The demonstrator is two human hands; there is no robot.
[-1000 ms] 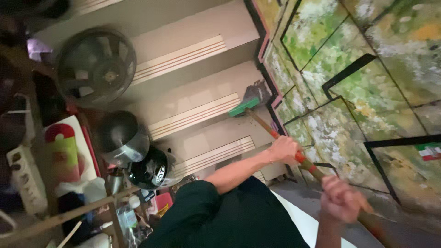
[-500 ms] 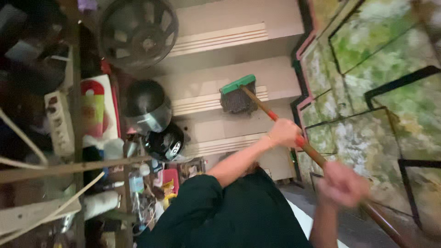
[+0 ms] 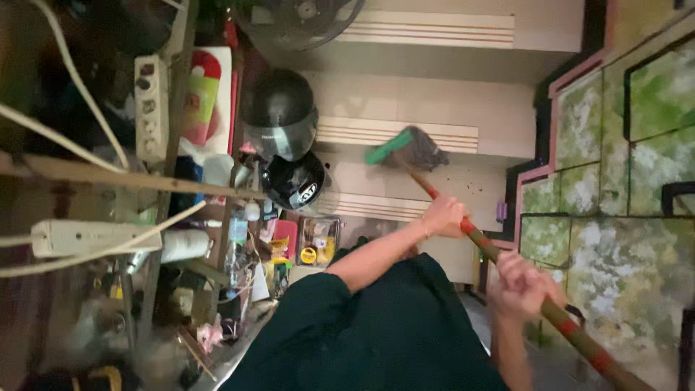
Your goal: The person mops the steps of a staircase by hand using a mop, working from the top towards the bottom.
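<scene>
Since half a second ago, the view has swung leftward and the broom head has slid from the middle of one tiled step toward the ribbed nosing of the step it now rests on; both hands have travelled with the handle. A person in a dark green top sweeps a short flight of pale tiled stairs; the left hand is closed around the wooden broom handle near a red band, the right hand is wrapped around it lower down, closer to the body; the handle runs diagonally from the lower right corner up to the green-backed bristles, which touch the tread. Dark specks of dirt lie on the step just below the bristles; each step carries a strip of striped anti-slip tile along its edge. Right of the stairs rises a wall of mottled green and white panels outlined in black, edged by a pink and black zigzag skirting. Left of the stairs stands a crowded wooden rack; two black helmets sit beside the steps; white power strips and loose cables hang over it; bottles, small packets and a clear box crowd the lower shelves; a fan shows at the top edge.
</scene>
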